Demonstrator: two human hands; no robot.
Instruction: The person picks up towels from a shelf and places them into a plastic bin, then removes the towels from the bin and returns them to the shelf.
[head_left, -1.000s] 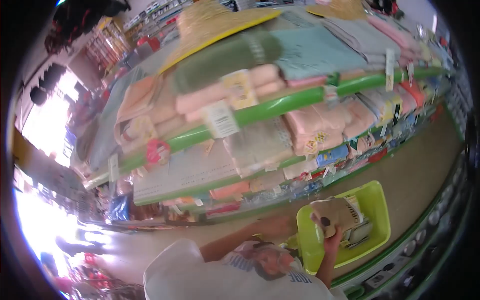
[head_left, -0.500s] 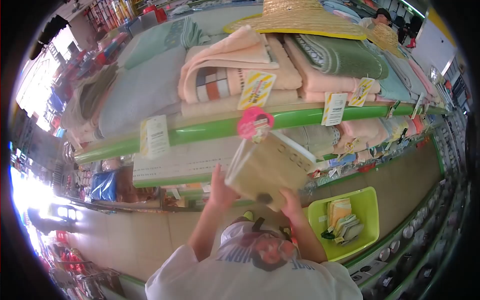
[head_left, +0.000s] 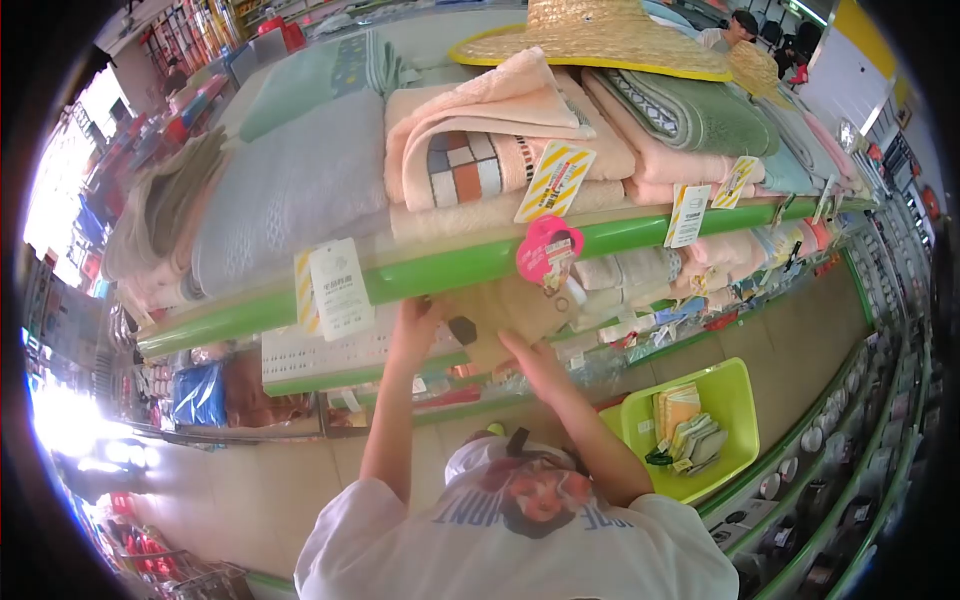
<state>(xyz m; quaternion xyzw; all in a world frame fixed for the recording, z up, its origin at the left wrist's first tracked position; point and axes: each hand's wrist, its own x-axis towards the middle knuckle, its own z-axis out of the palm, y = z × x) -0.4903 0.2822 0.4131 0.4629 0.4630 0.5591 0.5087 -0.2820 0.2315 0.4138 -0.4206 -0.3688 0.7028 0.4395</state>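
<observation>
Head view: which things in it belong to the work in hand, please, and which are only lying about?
Belonging to the work:
tan folded item, in the left hand and right hand
white lower shelf, close by it
probably the yellow-green basket with folded cloths

Only lying about, it seems:
straw hat
peach checked towel
green folded towel
blue plastic-wrapped package

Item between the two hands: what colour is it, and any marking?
The item is tan with a dark patch, showing best in the head view.
</observation>
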